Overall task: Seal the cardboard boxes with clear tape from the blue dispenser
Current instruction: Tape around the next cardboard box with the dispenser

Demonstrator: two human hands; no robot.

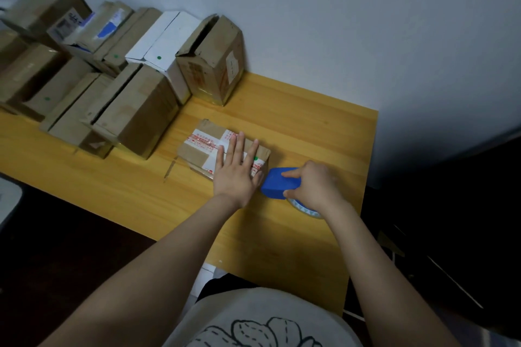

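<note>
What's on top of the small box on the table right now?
The left hand lies flat on the small box, fingers straight, over red-printed tape and a green dot. It hides the top's near part.

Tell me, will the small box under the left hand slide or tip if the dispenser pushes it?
Probably slides rather than tips: the small box lies low and flat on the smooth wooden table. It looks light, so the left hand pressing flat on top likely steadies it against the dispenser. Its cardboard is creased, so edges may give.
</note>
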